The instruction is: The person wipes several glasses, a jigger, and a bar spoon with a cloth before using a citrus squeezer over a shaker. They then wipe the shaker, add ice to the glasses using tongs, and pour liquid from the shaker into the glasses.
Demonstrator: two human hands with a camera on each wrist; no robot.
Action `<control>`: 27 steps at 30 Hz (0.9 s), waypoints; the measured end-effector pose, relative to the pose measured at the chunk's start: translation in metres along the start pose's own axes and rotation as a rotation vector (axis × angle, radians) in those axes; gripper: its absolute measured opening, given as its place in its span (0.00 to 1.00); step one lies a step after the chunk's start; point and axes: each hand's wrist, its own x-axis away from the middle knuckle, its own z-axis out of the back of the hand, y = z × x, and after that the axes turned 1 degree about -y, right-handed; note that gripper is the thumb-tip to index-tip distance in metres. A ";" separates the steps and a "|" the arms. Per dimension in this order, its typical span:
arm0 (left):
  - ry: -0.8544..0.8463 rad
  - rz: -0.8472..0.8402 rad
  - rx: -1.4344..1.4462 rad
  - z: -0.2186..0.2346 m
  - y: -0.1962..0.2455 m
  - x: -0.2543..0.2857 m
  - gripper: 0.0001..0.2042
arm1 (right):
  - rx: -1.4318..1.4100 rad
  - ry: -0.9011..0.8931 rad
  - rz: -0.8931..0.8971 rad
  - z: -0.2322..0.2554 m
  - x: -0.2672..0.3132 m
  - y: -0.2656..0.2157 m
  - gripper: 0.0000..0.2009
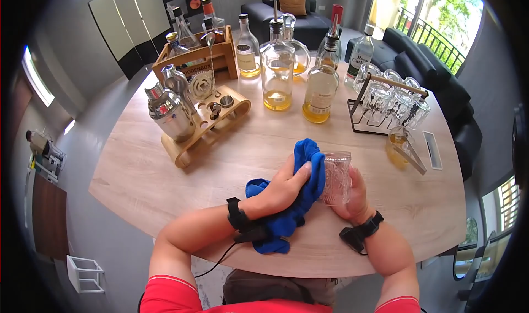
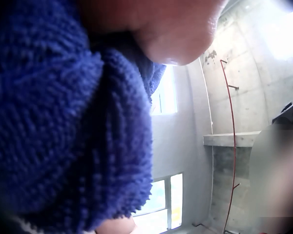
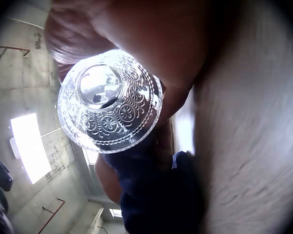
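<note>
My left hand [image 1: 278,190] grips a blue terry cloth [image 1: 314,183] in front of me, the thumb lying over its bunched upper part. Folds of the cloth trail down over the wrist toward the table's front edge. Beside it, my right hand [image 1: 358,198] holds a clear embossed drinking glass [image 1: 338,182], upright, from its right side. The cloth meets the glass's left side. In the right wrist view, the patterned glass [image 3: 124,114] shows its base end toward the camera. Close-up cloth [image 2: 63,126] fills much of the left wrist view, hiding most of the fingers.
A bamboo stand [image 1: 204,134] with a steel shaker [image 1: 168,113] stands at the left. Behind it is a wooden box [image 1: 225,57] of bottles. Several bottles, including one amber-filled bottle [image 1: 319,95], line the back. At right are a glass rack [image 1: 352,114] and tongs [image 1: 414,160] in a glass.
</note>
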 end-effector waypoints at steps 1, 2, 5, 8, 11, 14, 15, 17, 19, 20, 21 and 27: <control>-0.036 -0.037 -0.089 -0.001 -0.002 0.000 0.25 | -0.001 -0.001 0.002 -0.002 -0.001 0.000 0.35; -0.074 -0.073 -0.178 -0.001 -0.004 0.000 0.27 | 0.006 0.005 -0.002 -0.004 -0.003 -0.001 0.35; -0.061 -0.142 -0.200 -0.003 -0.007 0.000 0.30 | 0.041 0.006 -0.018 -0.011 -0.002 -0.002 0.35; -0.063 -0.216 -0.274 -0.005 0.000 0.004 0.36 | 0.087 0.014 -0.025 -0.007 -0.005 0.000 0.36; -0.107 -0.264 -0.474 -0.008 0.014 0.011 0.41 | 0.106 0.054 -0.017 -0.010 -0.008 0.000 0.36; -0.093 -0.290 -0.638 -0.008 0.009 0.008 0.43 | 0.064 0.088 -0.028 -0.008 -0.006 -0.002 0.33; -0.073 -0.249 -0.583 -0.005 0.006 0.006 0.42 | 0.078 0.036 -0.038 -0.009 -0.002 -0.002 0.31; -0.119 -0.138 -0.449 0.001 0.009 0.003 0.41 | 0.172 -0.035 -0.030 -0.014 -0.001 -0.005 0.31; -0.108 -0.135 -0.371 0.002 0.008 0.004 0.40 | 0.179 -0.053 -0.066 -0.013 -0.001 -0.008 0.32; -0.095 -0.130 -0.292 0.001 0.006 0.005 0.38 | 0.185 -0.072 -0.106 -0.012 0.000 -0.010 0.33; -0.084 -0.124 -0.221 0.001 0.004 0.005 0.35 | 0.169 -0.089 -0.151 -0.004 -0.001 -0.010 0.33; -0.143 -0.111 -0.194 0.008 0.014 0.007 0.34 | 0.044 -0.087 -0.293 0.012 0.004 -0.016 0.34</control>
